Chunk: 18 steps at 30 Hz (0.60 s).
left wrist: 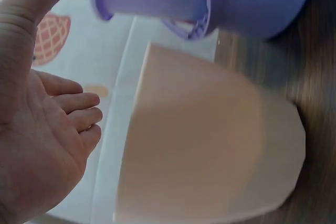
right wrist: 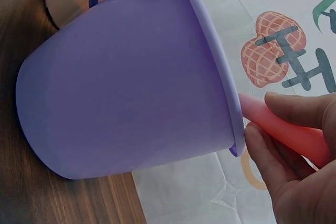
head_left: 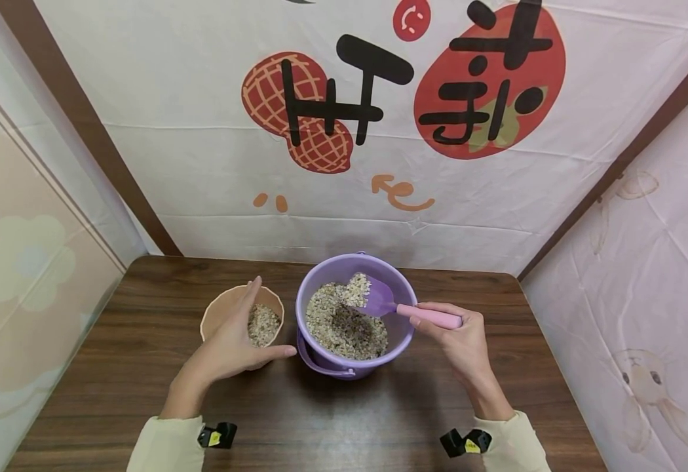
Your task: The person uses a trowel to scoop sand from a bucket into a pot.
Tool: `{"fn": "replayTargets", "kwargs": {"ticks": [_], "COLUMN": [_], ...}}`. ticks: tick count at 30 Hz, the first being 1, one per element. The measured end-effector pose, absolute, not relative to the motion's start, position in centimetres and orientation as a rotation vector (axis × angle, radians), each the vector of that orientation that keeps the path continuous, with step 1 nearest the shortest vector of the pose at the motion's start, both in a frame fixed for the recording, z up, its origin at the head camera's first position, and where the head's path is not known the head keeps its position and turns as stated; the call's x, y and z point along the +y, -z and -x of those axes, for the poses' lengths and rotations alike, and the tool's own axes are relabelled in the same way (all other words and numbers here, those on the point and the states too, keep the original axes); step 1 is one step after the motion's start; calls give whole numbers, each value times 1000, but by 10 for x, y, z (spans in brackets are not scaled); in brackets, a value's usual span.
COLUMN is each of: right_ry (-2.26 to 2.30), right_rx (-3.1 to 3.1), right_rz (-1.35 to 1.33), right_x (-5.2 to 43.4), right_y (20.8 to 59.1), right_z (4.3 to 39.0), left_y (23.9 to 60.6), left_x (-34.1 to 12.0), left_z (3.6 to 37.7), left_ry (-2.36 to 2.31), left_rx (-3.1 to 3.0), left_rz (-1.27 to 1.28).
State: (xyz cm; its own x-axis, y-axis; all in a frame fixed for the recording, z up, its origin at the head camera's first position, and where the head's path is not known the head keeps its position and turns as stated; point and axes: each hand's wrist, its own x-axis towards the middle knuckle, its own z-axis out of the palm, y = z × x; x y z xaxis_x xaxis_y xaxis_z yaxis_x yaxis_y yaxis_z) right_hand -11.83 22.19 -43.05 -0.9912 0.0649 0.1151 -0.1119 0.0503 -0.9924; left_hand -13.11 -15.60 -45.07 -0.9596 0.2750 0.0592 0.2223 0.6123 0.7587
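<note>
My right hand (head_left: pixel 456 337) grips the pink handle of a toy shovel (head_left: pixel 381 296), whose purple blade carries a heap of coarse, pale grit inside a purple bucket (head_left: pixel 400 341). More of the grit (head_left: pixel 344 328) fills the lower part of that bucket. Over the near side of a peach-coloured bowl (head_left: pixel 217 314) hovers my left hand (head_left: pixel 232 347), thumb spread from straight fingers. The left wrist view has this hand (left wrist: pixel 47 124) above the bowl's rim, apart from it. Some grit (head_left: pixel 263 324) lies in the bowl. In the right wrist view, the bucket wall (right wrist: pixel 121 87) hides the blade.
Both containers stand on a dark wooden table (head_left: pixel 438 406), the bowl left of the bucket. The bucket's handle (head_left: pixel 320 367) hangs down at its front left. A printed white cloth (head_left: pixel 202 164) rises behind the table, with more cloth at both sides.
</note>
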Motion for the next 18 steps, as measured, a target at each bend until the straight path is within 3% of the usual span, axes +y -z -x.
{"fn": "replayTargets", "kwargs": {"ticks": [18], "right_ry": [-2087], "right_rx": [-2177], "right_rz": [-53], "right_x": [222], "right_y": [432], "right_z": [119], "left_y": [472], "left_x": [-212], "left_z": [124], "left_ry": [-1124], "left_rx": [2887], "left_rz": [-245]}}
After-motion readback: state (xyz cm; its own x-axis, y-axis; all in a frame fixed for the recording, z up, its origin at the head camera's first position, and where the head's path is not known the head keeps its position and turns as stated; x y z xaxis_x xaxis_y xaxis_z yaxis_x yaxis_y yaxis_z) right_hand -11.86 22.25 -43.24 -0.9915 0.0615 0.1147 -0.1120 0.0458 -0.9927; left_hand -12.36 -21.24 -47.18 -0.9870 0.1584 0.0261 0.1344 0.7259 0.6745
